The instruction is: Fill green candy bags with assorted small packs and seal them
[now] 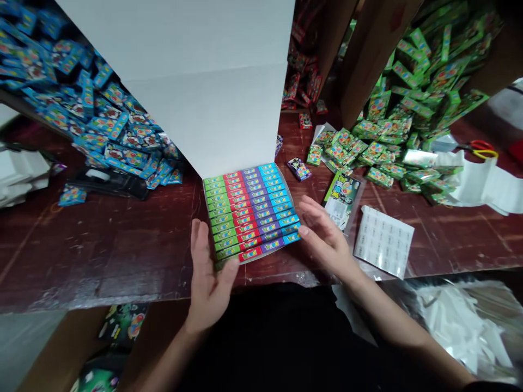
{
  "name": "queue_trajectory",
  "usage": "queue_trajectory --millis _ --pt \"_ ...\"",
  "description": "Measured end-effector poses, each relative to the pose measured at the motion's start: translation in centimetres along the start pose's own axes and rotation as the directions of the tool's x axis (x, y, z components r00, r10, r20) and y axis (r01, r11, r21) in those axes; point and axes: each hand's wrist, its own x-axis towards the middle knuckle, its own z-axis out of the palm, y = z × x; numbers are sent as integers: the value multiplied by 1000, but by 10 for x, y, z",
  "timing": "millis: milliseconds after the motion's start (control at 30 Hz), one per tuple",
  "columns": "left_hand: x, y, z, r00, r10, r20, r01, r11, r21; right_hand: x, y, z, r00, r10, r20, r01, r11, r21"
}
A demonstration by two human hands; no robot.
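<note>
A display box with a tall raised white lid (212,120) stands on the table near its front edge. Inside it, small cartons (247,215) are packed upright in green, red, purple and blue columns. My left hand (207,283) is at the box's left front corner, fingers stretched along the side and thumb over the front. At the right side is my right hand (329,239), fingers spread, thumb by the blue cartons' front corner. Both hands look open around the box; I cannot tell how firmly they touch it. The cartons' lower parts are hidden.
Blue packets (118,136) are heaped at the left, green cartons (384,141) at the right. A purple carton (299,169), a green-black packet (343,190) and a label sheet (384,241) lie right of the box. Scissors (484,148) lie far right. The dark red table (155,239) ends before me.
</note>
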Motion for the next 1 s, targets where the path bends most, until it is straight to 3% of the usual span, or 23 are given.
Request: queue_trajectory --millis 67,133,200,267,367,533,700,867,1000 --pt "-1 -3 -8 992 99 72 -110 980 165 -5 -3 -10 994 -110 9 108 954 -278" --pt "-2 -7 -12 965 222 143 -257 912 320 -8 -6 -18 964 -238 120 266 834 -484" --pt "-1 -10 -15 933 295 209 -357 834 419 -6 -10 -20 910 -293 292 413 701 -582" --pt "2 -9 -18 917 307 253 -393 801 452 -1 -13 -21 857 -284 431 504 637 -583" --pt "9 -3 -27 916 277 289 -378 838 393 8 -13 -28 819 -279 501 538 677 -502" --pt "16 11 -43 938 224 265 -282 938 204 10 2 -50 830 -284 480 505 747 -432" --pt "6 11 -40 899 351 262 -410 886 219 5 7 -47 845 -286 452 496 736 -461" --pt "-6 8 -48 938 282 200 -315 936 156 6 3 -45 861 -267 432 445 807 -387" --pt "24 8 -55 954 273 126 -297 921 254 7 0 -56 904 -205 376 313 916 -252"
